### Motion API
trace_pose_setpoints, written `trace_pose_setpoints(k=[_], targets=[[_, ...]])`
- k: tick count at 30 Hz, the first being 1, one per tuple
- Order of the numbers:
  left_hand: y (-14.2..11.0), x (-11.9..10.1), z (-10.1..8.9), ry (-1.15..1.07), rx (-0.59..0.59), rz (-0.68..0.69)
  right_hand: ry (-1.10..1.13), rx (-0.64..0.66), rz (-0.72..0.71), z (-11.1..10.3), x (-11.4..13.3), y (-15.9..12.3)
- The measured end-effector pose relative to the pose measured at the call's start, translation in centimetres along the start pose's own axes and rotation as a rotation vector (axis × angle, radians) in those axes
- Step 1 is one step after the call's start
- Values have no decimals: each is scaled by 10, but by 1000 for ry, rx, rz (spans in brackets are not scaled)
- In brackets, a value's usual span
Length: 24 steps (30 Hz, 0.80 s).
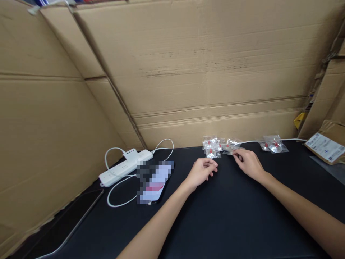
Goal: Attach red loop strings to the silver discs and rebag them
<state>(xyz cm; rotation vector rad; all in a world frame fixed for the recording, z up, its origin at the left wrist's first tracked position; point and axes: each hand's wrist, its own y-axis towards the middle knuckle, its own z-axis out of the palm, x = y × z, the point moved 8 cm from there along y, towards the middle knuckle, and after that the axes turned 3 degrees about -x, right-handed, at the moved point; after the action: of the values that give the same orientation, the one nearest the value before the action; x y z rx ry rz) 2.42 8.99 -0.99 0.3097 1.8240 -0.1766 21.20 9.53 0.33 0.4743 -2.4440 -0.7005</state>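
Observation:
Several small clear plastic bags [214, 146] holding red and clear parts lie in a cluster at the back of the black table [229, 216]. My left hand [201, 172] rests on the table just in front of them with its fingers curled in and nothing visible inside. My right hand [248, 162] pinches the edge of one clear bag [232, 148] at the right side of the cluster. Two more clear bags [272, 144] lie apart further right.
A white power strip [124, 168] with white cables and a phone [155, 181] lie at the left. Cardboard walls [188, 72] enclose the back and left. A cardboard box with a white label [325, 146] sits at the right edge. A dark flat panel [72, 219] lies front left.

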Motion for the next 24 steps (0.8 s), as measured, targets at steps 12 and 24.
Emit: trace_pose_setpoints(k=[12,24], targets=[[-15,4,33,-599,249,-268,325,-129,-58,-22,64,-9],[-5,9,7,-710,-48,-158,363,-2,-303,-9,104,-25]])
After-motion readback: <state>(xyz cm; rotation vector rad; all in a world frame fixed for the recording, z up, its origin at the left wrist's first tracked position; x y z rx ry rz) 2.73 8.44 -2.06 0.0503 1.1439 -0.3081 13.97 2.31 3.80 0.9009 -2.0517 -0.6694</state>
